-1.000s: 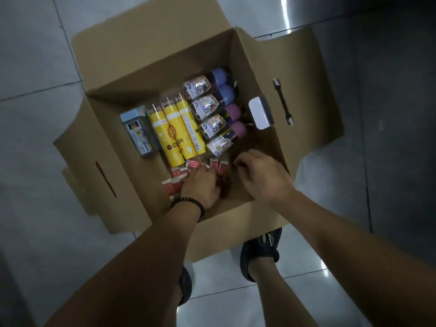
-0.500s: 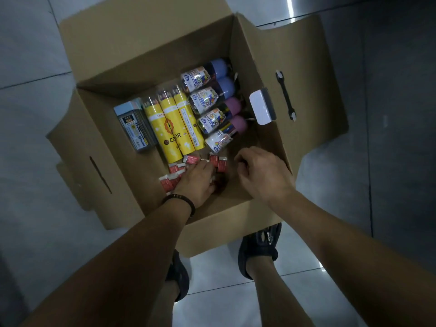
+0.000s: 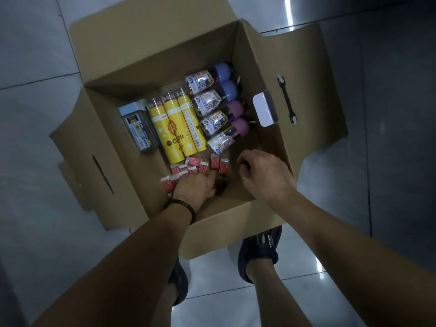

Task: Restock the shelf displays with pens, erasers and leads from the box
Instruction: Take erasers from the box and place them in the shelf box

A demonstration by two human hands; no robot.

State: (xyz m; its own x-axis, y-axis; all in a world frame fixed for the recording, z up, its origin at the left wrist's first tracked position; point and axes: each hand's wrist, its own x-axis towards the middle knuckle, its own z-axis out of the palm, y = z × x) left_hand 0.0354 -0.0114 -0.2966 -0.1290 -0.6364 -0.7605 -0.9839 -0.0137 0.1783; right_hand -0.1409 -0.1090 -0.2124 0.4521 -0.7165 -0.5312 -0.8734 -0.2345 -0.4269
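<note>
Small red erasers (image 3: pixel 188 168) are lying scattered on the floor of an open cardboard box (image 3: pixel 264 67), near its front edge. The left hand (image 3: pixel 195 188) is resting flat on them with fingers spread, its fingertips touching a few erasers; compared with a second ago it is sitting slightly closer to the front wall, and the erasers are lying in much the same scatter. The right hand (image 3: pixel 264 175) is hovering beside them toward the box's right wall, loosely curled, and whether it is holding anything cannot be told. This suggests the person is gathering erasers, with none lifted out yet. Behind the erasers, yellow tubes (image 3: pixel 174 128) are lying side by side, a lead case (image 3: pixel 139 128) at the left wall, and capped pen tubes (image 3: pixel 217 102) toward the back right corner.
</note>
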